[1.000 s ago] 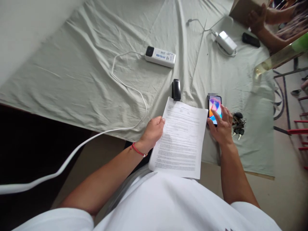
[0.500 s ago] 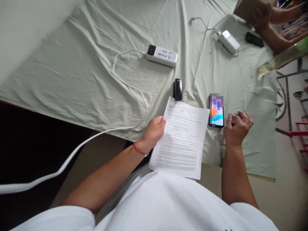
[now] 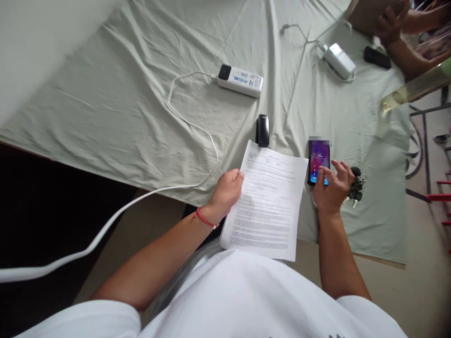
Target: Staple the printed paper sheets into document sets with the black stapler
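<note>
Hands apart. Left hand (image 3: 227, 192) is clamped on the left edge of the printed paper (image 3: 269, 211), at the near side of the cloth-covered table (image 3: 380, 225); its long axis runs away from the torso, leaning slightly right, heading at the far end. Right hand (image 3: 332, 185), fingers loosely parted, is over the lower screen of the phone (image 3: 319, 157), lying face up, long axis pointing away; fingertip contact cannot be determined.
</note>
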`<state>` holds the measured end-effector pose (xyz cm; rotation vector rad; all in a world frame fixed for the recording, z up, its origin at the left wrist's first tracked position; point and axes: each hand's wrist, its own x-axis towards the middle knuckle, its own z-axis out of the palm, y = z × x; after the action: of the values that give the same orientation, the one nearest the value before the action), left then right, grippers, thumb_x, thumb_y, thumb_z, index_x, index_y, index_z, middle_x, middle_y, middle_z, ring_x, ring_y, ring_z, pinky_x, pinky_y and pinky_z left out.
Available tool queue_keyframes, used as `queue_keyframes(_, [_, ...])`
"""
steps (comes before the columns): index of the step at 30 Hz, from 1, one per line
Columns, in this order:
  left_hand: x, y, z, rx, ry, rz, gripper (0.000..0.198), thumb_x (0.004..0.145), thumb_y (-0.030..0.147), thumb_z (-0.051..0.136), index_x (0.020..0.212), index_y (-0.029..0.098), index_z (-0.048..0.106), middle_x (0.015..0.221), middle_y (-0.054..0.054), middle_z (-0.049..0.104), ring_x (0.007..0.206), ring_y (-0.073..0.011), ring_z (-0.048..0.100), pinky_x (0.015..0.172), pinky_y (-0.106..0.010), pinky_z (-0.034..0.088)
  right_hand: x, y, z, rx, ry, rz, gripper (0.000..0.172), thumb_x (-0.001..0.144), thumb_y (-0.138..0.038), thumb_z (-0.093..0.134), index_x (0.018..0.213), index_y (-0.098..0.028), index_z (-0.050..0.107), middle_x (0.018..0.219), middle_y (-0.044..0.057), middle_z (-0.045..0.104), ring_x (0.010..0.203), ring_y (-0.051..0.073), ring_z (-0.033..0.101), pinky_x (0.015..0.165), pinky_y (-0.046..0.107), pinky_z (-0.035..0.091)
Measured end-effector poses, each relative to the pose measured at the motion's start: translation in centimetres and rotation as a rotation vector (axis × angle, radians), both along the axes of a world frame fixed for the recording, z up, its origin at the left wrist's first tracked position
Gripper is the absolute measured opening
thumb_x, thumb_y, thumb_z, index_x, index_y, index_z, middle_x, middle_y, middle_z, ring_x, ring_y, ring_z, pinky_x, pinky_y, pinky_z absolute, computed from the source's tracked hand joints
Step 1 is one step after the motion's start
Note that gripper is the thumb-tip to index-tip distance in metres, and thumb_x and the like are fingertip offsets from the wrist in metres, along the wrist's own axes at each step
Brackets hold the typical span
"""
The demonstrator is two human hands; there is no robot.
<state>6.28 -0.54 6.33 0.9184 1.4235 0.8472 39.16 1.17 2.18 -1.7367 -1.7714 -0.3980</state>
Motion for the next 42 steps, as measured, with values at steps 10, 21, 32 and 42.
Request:
queue_keyframes(10, [0.1,0.0,0.0,-0.016,-0.021,0.016,0.031,0.100,0.029,0.061,0.071,0.021,0.051,0.070,0.000,0.055,0.070,-0.0169,0.051,0.066,-0.027,0.043,-0.7,-0.1,0.3,-0.114,0.024,-0.040,0.038,0.104,-0.045,0.053,0.111,-0.025,0.084,0.143,0.015,0.071,0.146,0.039,0.053,0.121,0.065,0.041])
queue_keyframes(21, [0.1,0.1,0.0,-0.016,-0.015,0.010,0.030,0.099,0.029,0.062,0.071,0.021,0.052,0.069,0.000,0.056,0.071,-0.0177,0.052,0.067,-0.028,0.044,-1.0,-0.1,0.4,-0.118,-0.009,-0.058,0.038,0.103,-0.045,0.054,0.108,-0.025,0.085,0.150,0.014,0.066,0.148,0.039,0.052,0.121,0.064,0.041])
queue_keyframes(32, [0.1,0.1,0.1,-0.011,-0.021,0.008,0.029,0.100,0.028,0.061,0.072,0.021,0.054,0.068,0.000,0.055,0.071,-0.0181,0.053,0.068,-0.028,0.045,-0.8,0.0,0.2,-0.087,-0.001,-0.025,0.034,0.104,-0.043,0.056,0.107,-0.025,0.084,0.152,0.015,0.065,0.148,0.038,0.054,0.121,0.063,0.041])
queue_keyframes(42, [0.1,0.2,0.0,-0.030,-0.002,-0.003,0.030,0.103,0.025,0.056,0.073,0.020,0.052,0.071,0.001,0.056,0.068,-0.0154,0.050,0.065,-0.027,0.038,-0.8,0.1,0.3,-0.053,-0.015,-0.022,0.036,0.104,-0.044,0.054,0.105,-0.023,0.084,0.149,0.016,0.067,0.146,0.038,0.057,0.121,0.063,0.044])
